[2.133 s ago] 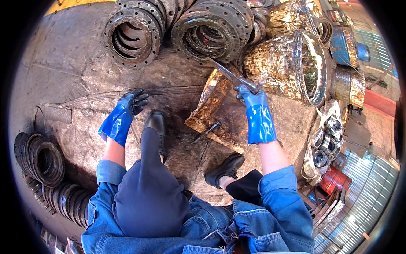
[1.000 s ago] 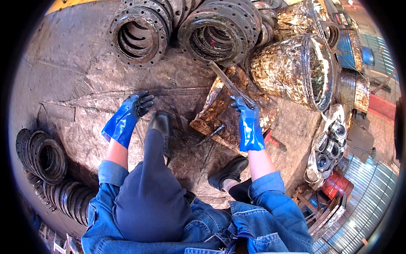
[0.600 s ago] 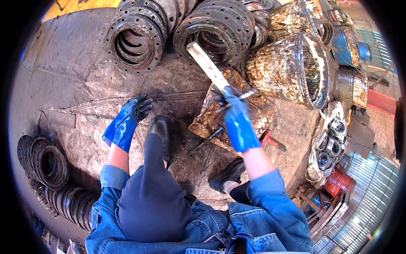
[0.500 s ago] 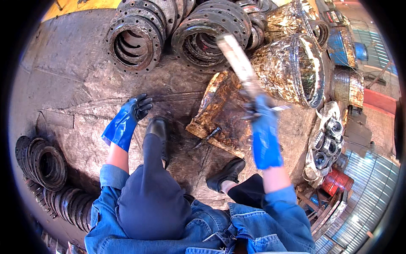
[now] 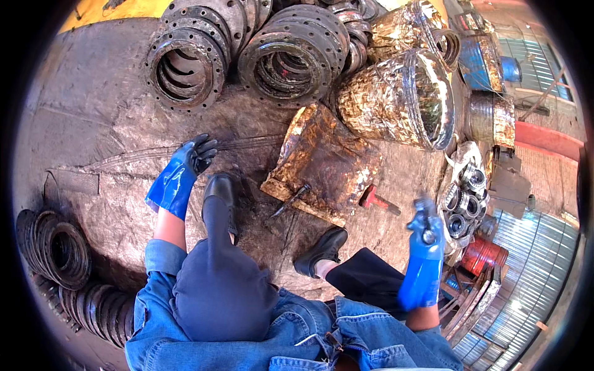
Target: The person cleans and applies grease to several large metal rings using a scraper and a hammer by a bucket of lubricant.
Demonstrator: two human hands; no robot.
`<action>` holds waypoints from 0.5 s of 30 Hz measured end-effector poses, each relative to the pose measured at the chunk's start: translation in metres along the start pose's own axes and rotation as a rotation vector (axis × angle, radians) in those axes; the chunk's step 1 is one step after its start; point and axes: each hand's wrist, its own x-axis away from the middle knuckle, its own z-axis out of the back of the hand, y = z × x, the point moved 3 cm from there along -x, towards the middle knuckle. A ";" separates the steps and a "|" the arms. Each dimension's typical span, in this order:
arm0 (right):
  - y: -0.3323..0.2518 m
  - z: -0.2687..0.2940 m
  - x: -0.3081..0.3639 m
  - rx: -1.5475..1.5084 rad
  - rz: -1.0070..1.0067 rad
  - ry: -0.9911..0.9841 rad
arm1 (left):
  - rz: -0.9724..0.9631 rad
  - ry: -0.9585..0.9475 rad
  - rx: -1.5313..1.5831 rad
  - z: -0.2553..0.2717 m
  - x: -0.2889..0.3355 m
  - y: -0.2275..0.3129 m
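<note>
Tool, blurred, clamped in right hand near metal parts; left hand near shoe, fingers loosely apart.

Metal tool, mostly hidden in a gloved grip, right of the frame.
Only a small, rounded, greyish end with a bright glint shows against the blue glove of the right hand, right of centre and below mid-height, held clear of the floor; blur and the fingers hide its remaining shape, length and tilt.
</note>
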 end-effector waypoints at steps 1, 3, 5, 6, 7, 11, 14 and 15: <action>0.001 -0.026 0.011 0.275 -0.053 -0.047 | -0.006 -0.004 0.005 0.003 0.001 0.000; 0.015 -0.083 0.030 0.454 -0.152 -0.116 | -0.014 -0.013 0.009 0.005 0.004 -0.001; 0.039 -0.117 0.015 0.197 -0.247 -0.155 | -0.017 -0.023 0.010 0.004 0.005 0.000; 0.053 -0.131 -0.002 0.035 -0.292 -0.170 | -0.016 0.001 0.004 0.001 0.004 0.002; 0.060 -0.146 -0.017 -0.038 -0.252 -0.144 | -0.015 0.027 -0.003 -0.001 0.004 0.003; 0.126 -0.168 -0.073 -0.221 -0.358 0.147 | -0.042 0.020 0.037 0.007 0.010 0.006; 0.170 -0.177 -0.082 -0.312 -0.468 0.194 | -0.026 0.017 0.033 0.015 0.007 0.006; 0.188 -0.178 -0.085 -0.407 -0.458 0.193 | -0.019 0.002 0.035 0.015 0.007 0.005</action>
